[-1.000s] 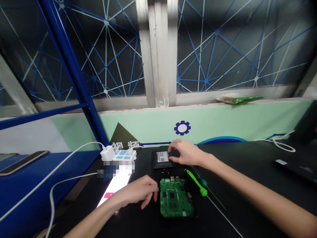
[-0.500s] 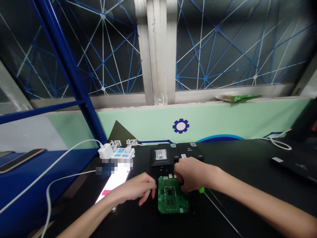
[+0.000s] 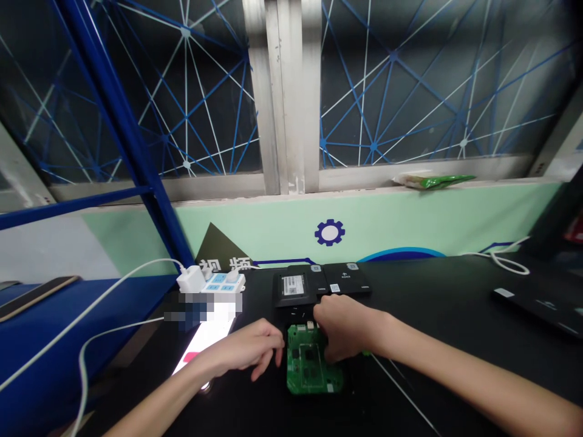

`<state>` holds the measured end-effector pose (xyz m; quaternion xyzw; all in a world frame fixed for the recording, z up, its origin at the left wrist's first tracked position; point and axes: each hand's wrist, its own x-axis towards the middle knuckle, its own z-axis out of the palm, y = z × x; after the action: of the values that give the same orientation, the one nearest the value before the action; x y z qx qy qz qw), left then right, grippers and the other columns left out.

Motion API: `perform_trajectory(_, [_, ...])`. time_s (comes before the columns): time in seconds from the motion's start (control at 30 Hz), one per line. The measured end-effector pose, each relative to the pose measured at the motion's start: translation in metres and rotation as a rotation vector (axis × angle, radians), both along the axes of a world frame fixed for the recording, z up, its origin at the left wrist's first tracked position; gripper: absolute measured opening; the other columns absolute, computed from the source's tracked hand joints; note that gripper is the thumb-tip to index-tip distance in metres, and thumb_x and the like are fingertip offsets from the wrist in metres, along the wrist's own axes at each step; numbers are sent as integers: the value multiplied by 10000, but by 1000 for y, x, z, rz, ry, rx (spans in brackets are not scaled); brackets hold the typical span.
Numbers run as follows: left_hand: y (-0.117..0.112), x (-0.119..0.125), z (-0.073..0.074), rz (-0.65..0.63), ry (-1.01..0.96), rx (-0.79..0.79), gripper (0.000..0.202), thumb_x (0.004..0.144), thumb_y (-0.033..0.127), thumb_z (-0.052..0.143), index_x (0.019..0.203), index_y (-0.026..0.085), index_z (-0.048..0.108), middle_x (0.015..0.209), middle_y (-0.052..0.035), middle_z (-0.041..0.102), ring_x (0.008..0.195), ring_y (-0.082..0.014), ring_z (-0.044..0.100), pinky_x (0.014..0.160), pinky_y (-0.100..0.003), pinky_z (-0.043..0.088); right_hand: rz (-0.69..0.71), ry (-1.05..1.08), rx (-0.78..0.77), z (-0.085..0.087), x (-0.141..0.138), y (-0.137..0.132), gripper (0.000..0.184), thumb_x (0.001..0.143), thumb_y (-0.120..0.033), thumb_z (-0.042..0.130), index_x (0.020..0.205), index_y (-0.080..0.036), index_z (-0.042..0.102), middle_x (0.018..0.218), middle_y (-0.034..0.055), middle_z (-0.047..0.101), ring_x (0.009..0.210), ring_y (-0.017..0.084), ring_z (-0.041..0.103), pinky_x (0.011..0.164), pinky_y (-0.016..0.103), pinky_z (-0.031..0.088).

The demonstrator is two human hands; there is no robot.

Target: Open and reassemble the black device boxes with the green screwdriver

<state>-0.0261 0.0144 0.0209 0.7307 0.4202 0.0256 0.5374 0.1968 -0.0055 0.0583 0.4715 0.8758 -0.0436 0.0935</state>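
Observation:
A green circuit board (image 3: 314, 370) lies on the black table, its upper right part covered by my right hand (image 3: 344, 328). That hand is closed in a curl over the board; whatever its fingers pinch is hidden beneath them. A small bright green piece (image 3: 367, 353) peeks out just behind the wrist side. At the board's left edge is my left hand (image 3: 259, 349), its fingers loosely bent and apart, fingertips near or against the edge. Several tiny light bits (image 3: 299, 314) lie on a dark surface just beyond the board.
Black boxes or covers with labels (image 3: 294, 285) stand at the back. A lit phone (image 3: 212, 331) and a white power strip (image 3: 225, 283) with plugs and cables are on the left. A flat black device (image 3: 537, 309) lies at right; a thin pale cable (image 3: 403, 388) runs toward me.
The view has shifted slightly. My right hand has moved a little lower and closer over the board, covering more of the green piece. My left hand stays by the board's edge.

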Motion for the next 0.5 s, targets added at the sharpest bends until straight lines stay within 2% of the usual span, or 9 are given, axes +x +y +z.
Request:
perform_trajectory(0.2, [-1,2,4,26,18,-36,317,879,303,395,679,164,599,359,57,474,286,-75,210,351,-222,117,-7,31,-25,8,2,0,226,609,-263,729,789,-130,758,725,125,730,675,289,718,543,309,502])
perform_trajectory(0.37, [-1,2,5,37,24,-38,310,869,294,395,668,168,596,360,52,477,289,-75,220,350,-218,110,0,-10,45,3,-2,-1,323,620,-306,718,869,-104,763,826,172,746,738,335,729,567,337,519])
perform_trajectory(0.5, [-1,2,7,31,44,-49,300,860,286,384,683,171,597,366,52,482,286,-78,196,342,-221,101,16,-17,29,0,-3,3,380,616,-374,739,875,-97,766,832,179,745,748,347,727,575,347,523])
